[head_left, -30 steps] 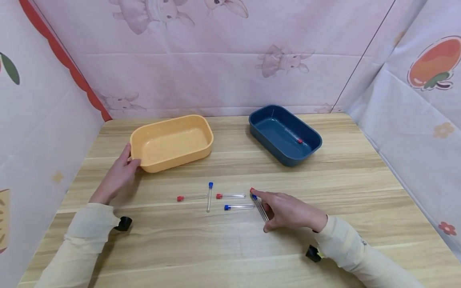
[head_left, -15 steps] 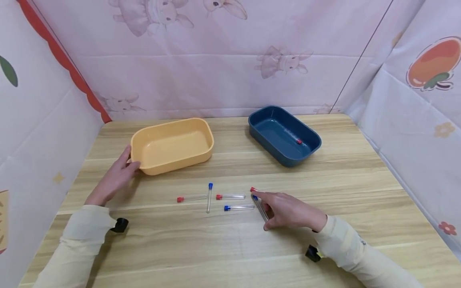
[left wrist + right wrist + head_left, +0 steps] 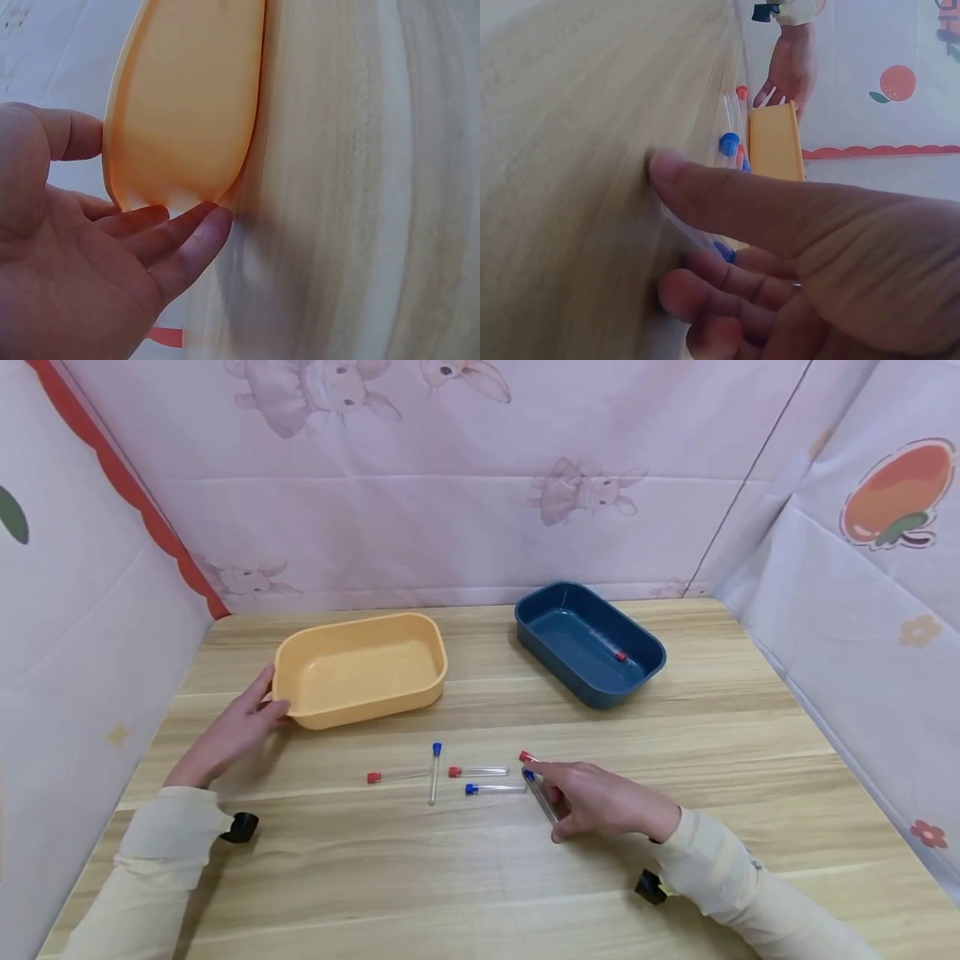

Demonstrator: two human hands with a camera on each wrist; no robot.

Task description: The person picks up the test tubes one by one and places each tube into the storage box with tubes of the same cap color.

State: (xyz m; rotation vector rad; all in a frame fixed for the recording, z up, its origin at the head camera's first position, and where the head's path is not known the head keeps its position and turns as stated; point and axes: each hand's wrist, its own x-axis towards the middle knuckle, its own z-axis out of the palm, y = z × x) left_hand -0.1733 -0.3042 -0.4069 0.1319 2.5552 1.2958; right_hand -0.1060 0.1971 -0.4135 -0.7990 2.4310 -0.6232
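My left hand (image 3: 234, 727) grips the left end of a yellow bin (image 3: 367, 710); in the left wrist view its fingers (image 3: 191, 251) lie against the end wall. My right hand (image 3: 600, 797) pinches a blue-capped test tube (image 3: 542, 799) lengthwise, index finger by the cap and thumb by the rounded end. A red-capped tube (image 3: 527, 757) lies partly hidden under that index finger. Just left are two more blue-capped tubes, one pointing away (image 3: 435, 781) and one crosswise (image 3: 498, 789). Two further red-capped tubes (image 3: 480, 772) lie beside them.
A dark blue bin (image 3: 551, 658) stands at the back right, holding a tube with a red cap (image 3: 620, 657). Printed cloth walls (image 3: 450, 543) enclose the wooden table (image 3: 420, 893) at the back and both sides.
The yellow bin has shifted slightly nearer and to the right, with my left hand on its end. My right hand has stayed almost still at the blue-capped tube.
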